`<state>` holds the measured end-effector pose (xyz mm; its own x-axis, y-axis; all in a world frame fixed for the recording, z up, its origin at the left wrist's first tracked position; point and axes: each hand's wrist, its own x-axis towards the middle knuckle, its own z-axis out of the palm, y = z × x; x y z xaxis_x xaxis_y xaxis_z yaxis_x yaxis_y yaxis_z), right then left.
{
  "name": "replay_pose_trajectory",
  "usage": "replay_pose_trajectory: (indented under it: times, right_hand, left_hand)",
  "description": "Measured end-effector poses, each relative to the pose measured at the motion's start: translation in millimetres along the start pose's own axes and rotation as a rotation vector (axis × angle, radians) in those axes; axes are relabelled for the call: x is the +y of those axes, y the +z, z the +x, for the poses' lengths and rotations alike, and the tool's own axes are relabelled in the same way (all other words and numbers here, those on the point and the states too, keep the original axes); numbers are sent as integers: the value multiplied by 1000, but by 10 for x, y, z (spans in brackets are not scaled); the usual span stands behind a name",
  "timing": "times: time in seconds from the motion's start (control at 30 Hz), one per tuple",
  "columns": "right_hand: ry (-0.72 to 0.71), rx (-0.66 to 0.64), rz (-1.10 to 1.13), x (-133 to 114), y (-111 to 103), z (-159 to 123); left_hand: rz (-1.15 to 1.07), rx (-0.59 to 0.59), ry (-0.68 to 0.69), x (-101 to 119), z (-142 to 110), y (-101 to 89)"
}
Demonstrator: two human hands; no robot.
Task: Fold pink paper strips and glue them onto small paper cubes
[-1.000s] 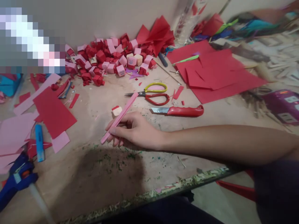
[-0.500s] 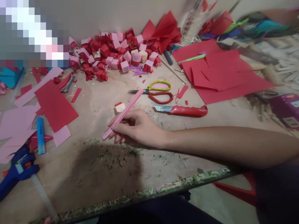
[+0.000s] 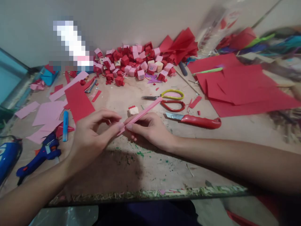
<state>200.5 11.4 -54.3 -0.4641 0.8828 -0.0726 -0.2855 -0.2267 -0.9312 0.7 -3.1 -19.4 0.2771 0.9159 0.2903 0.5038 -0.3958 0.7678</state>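
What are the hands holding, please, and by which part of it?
A pink paper strip: the left hand pinches its near end, the right hand just beyond.

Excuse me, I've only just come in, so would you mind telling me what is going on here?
A person is holding a narrow pink strip with both hands: the left hand pinches its near end, while the right hand grips it close by. Scissors and a red cutter with its blade out lie on the worktable beyond the hands. A pile of red and pink folded pieces sits at the back, and a blue glue gun lies at the left.
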Motion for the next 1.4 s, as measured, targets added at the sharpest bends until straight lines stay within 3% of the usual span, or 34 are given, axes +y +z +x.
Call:
replay_pose_trajectory:
  times: [0.23,0.5,0.67,0.93,1.13,1.27,1.4]
  right_hand:
    - [78,-6,-50,-26,-7,4]
    - [-4,0,97,49,-32,49]
    - [11,-29,98,86,-47,57]
    - [39,-4,52,25,-23,16]
    - [-8,-2,110,65,-33,27]
    - [-50,35,121,74,-46,43]
    - [-29,5,61,55,-50,42]
  left_hand:
    - [13,5,-100,-81,23,88]
    - [-209,-50,-176,-150,94,68]
    - [-163,-144,-139,-123,100,52]
    - [-104,-99,-109,-121,51,102]
    - [-149,-102,-252,-69,82,62]
    - [-277,-179,-370,-66,107,33]
    - [-296,-196,-376,-58,89,48]
